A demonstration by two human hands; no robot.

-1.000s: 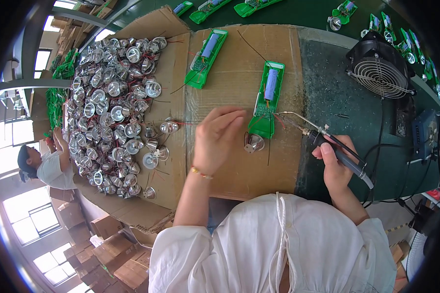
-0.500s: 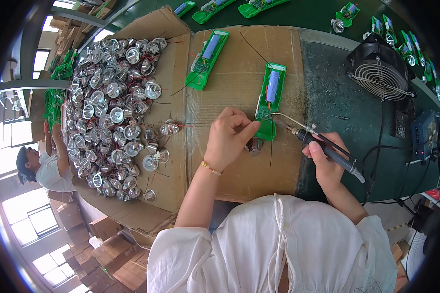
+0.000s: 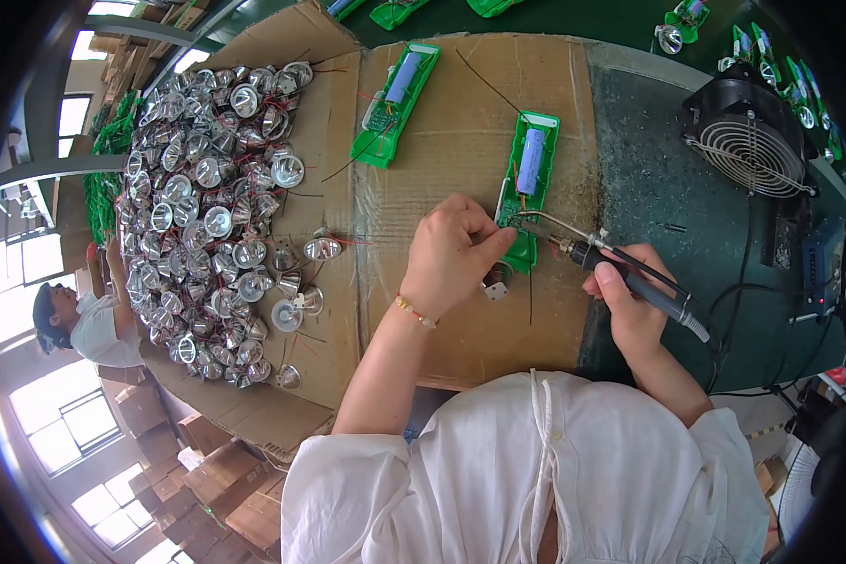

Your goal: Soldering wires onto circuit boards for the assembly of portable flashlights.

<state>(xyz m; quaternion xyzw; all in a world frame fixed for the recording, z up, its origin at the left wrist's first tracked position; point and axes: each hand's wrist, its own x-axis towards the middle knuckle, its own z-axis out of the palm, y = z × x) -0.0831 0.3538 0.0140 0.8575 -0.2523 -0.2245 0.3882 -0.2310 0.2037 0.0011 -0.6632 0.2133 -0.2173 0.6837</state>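
A soldering iron (image 3: pixel 630 279) with a thin curved feed tube is gripped in my right hand (image 3: pixel 633 299). Its tip reaches the small green circuit board (image 3: pixel 511 209) in a green plastic housing (image 3: pixel 520 252). A lilac battery cell (image 3: pixel 531 162) lies along the far half of that housing. The fingers of my left hand (image 3: pixel 453 252) are pinched at the board's left edge, close to the iron's tip; what they hold is hidden. Just below those fingertips sits a lamp reflector (image 3: pixel 496 285), partly covered by the hand.
Many silver reflectors (image 3: pixel 218 222) with wires fill a cardboard tray on the left. A second green housing (image 3: pixel 397 105) lies on the cardboard mat (image 3: pixel 442 352). A black fan (image 3: pixel 747 141) and a blue box (image 3: pixel 825 268) stand at right. Another person (image 3: pixel 103 315) works beyond the tray.
The whole view has shifted slightly. My left fingertips and the iron's tip have come closer together over the board. Both hands keep their grip.
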